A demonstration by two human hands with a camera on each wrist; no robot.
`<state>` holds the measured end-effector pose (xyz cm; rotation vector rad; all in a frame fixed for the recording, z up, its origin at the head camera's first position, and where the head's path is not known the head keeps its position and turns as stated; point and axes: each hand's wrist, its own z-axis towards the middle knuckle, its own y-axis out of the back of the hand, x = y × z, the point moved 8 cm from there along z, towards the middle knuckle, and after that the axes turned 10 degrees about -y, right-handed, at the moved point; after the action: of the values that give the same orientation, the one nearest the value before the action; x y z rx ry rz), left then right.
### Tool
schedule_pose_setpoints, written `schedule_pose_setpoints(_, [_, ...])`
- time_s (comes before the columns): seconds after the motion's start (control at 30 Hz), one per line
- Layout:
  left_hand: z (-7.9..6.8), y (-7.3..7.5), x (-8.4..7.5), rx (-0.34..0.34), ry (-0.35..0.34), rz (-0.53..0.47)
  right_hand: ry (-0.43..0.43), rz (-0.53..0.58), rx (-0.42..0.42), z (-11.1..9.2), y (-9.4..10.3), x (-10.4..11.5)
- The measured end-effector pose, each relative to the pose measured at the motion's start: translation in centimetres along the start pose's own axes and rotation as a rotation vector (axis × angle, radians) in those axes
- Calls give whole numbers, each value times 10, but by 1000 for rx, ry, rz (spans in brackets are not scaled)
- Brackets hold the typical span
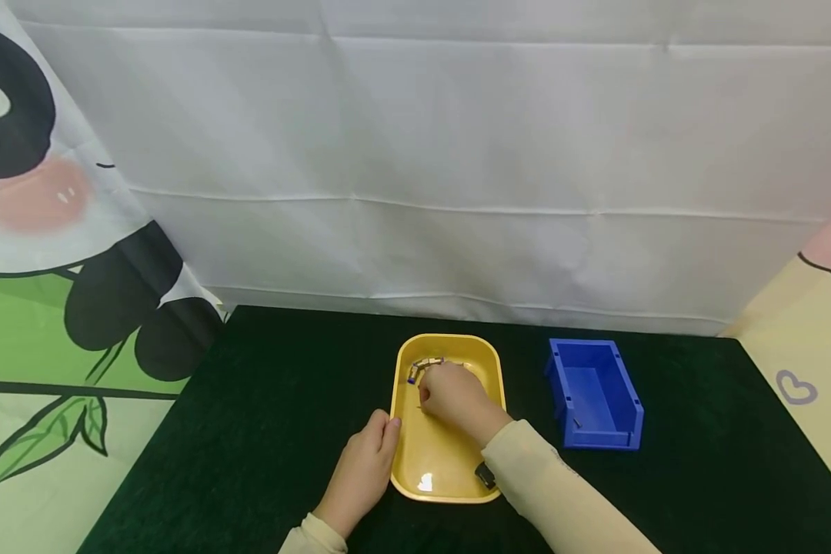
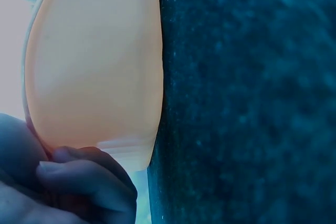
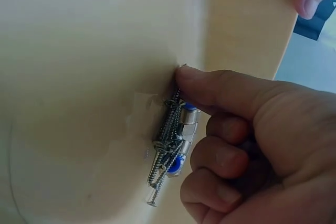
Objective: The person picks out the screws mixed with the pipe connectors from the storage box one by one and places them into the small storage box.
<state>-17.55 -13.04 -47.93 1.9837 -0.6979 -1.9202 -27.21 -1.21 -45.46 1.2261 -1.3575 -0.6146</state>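
Left hand [image 1: 362,467] grips yellow tray [image 1: 422,462] by its left rim. Right hand [image 1: 457,396] fingertips closed at screws [image 3: 165,142], tray's far part; can't tell if one's pinched. Heaped shafts overlapping could drag extras or slip.

A person's right arm [image 1: 564,488] stretches toward the far edge of the tabletop [image 1: 284,400], right hand [image 1: 453,396] lowered, thumb extended, three fingers curled; the left hand [image 1: 362,465], farther from that edge, bends its fingers.

The right sleeve [image 1: 568,500], cut off below, hides part of the yellow tray [image 1: 432,462].
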Motion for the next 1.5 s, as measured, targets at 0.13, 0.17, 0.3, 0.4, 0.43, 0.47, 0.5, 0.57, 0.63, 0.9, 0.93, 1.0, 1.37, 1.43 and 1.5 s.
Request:
schedule_pose_setpoints(0.13, [0, -1, 1, 5, -1, -12, 22, -42, -41, 0, -1, 1])
schedule_pose_setpoints(0.17, [0, -1, 2, 5, -1, -12, 24, -46, -48, -1, -1, 0])
schedule_pose_setpoints(0.3, [-1, -1, 2, 3, -4, -7, 18, -35, -57, -1, -2, 0])
schedule_pose_setpoints(0.4, [-1, -2, 3, 4, -8, -5, 14, -25, -58, -2, -2, 0])
schedule_pose_setpoints(0.43, [-1, -2, 2, 5, -10, -4, 13, -18, -62, -2, -2, 1])
schedule_pose_setpoints(0.47, [-2, -2, 2, 5, -8, -2, 12, -11, -61, -2, -1, 1])
schedule_pose_setpoints(0.5, [-2, -2, 2, 3, -8, 3, 14, 0, -61, -2, 0, 2])
schedule_pose_setpoints(0.57, [-1, 0, 2, -5, -13, 18, 20, 28, -65, -1, 3, 5])
schedule_pose_setpoints(0.63, [0, 4, 1, -20, -21, 33, 29, 59, -69, 1, 7, 8])
schedule_pose_setpoints(0.9, [3, 11, 0, -51, -39, 42, 46, 166, -38, 1, 23, 15])
schedule_pose_setpoints(0.93, [2, 11, 0, -48, -38, 36, 43, 179, -33, 0, 25, 15])
schedule_pose_setpoints(1.0, [0, 10, 0, -40, -38, 19, 40, 207, -23, -3, 29, 14])
schedule_pose_setpoints(1.37, [10, 9, -15, -17, -92, -13, 21, 314, -82, -22, 75, 10])
schedule_pose_setpoints(1.43, [9, 7, -15, -8, -83, -13, 11, 318, -87, -27, 80, 9])
schedule_pose_setpoints(1.5, [8, 5, -14, 0, -69, -19, 5, 316, -103, -31, 85, 8])
